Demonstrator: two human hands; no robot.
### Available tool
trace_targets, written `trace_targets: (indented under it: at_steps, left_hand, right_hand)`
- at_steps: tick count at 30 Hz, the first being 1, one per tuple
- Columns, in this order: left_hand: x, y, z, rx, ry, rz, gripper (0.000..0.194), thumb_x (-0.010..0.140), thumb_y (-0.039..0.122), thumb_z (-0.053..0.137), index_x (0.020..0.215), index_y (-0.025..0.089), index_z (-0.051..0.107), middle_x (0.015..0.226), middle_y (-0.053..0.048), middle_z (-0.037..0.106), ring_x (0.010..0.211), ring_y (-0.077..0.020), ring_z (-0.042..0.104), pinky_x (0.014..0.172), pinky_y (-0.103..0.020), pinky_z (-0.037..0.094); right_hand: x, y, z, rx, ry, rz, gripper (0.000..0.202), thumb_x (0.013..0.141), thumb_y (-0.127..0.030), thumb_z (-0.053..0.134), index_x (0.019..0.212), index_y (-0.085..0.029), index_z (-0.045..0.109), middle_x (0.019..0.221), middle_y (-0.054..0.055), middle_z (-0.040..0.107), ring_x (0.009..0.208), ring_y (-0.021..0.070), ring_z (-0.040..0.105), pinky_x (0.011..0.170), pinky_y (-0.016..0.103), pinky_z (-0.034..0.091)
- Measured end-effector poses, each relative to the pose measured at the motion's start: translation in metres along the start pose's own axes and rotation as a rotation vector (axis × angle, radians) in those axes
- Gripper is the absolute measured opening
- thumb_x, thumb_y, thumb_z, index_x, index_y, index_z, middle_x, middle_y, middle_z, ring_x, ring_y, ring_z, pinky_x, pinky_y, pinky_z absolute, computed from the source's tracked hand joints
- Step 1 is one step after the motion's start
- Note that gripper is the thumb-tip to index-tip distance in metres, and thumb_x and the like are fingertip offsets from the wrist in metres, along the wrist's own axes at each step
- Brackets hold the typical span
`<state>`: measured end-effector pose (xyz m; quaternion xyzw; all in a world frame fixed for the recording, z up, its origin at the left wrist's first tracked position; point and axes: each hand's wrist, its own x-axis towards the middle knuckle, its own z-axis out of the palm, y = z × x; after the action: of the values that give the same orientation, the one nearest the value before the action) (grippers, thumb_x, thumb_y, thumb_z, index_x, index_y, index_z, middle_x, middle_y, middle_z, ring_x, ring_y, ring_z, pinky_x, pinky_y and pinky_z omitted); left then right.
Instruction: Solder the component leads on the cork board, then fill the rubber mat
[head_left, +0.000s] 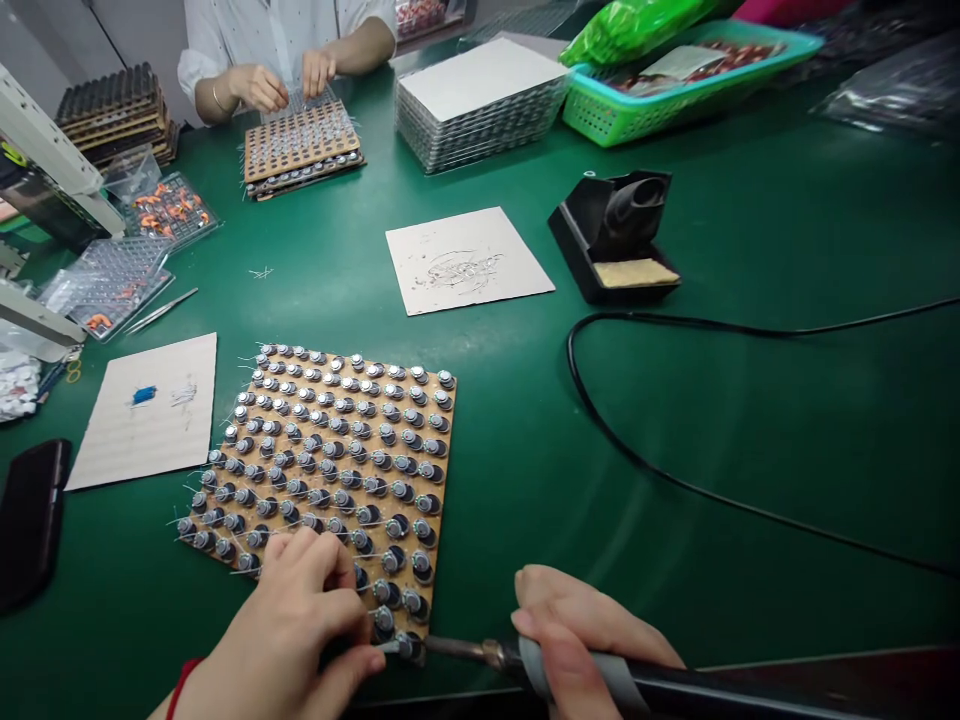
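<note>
A brown board [439,470] holding rows of small round metal components lies on the green table. Over its near edge is my left hand [300,620], thumb and fingers closed on a thin pale piece [390,647] beside the nearest corner component [409,646]. My right hand [577,640] is wrapped round the grey grip of a soldering iron [660,690], whose tip points left and meets or nearly meets that corner component. Thin wires stick out from many of the components.
A black iron stand [619,235] with a yellow sponge sits at the right, above a looping black cable [637,460]. Cardboard sheets [469,262] [150,440], tweezers [161,311] and a phone [31,520] lie around. Across the table, a person's hands [289,88] work over another board.
</note>
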<state>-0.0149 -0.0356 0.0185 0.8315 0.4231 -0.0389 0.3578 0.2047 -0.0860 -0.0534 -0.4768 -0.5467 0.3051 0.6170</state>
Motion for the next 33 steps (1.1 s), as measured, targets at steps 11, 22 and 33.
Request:
trace_targets:
  at_steps: [11,22,33]
  left_hand:
    - [-0.001,-0.003,0.005,-0.001,0.014,-0.016,0.014,0.093,0.016,0.054,0.08,0.019,0.054,0.095,-0.004,0.049,0.09,-0.0231,0.044,0.078,-0.039,0.037]
    - [0.001,-0.002,0.005,-0.013,0.034,0.0,0.013,0.092,0.015,0.054,0.079,0.019,0.056,0.092,-0.004,0.05,0.089,-0.0224,0.044,0.078,-0.039,0.037]
    - [0.001,-0.003,0.006,-0.011,0.035,0.004,0.014,0.092,0.016,0.054,0.079,0.019,0.056,0.092,-0.004,0.05,0.088,-0.0225,0.045,0.077,-0.038,0.037]
  right_hand:
    - [0.016,-0.009,0.0,-0.039,-0.093,-0.084,0.02,0.082,-0.002,0.049,0.078,-0.021,0.054,0.056,-0.003,0.052,0.045,0.0104,0.048,0.043,0.023,0.04]
    - [0.02,-0.01,0.003,-0.063,-0.123,-0.099,0.022,0.081,-0.001,0.048,0.078,-0.022,0.054,0.054,-0.004,0.051,0.043,0.0106,0.046,0.042,0.023,0.039]
    - [0.018,-0.008,0.002,-0.068,-0.158,-0.081,0.022,0.082,-0.001,0.049,0.078,-0.022,0.052,0.055,-0.004,0.05,0.045,0.0105,0.046,0.043,0.023,0.038]
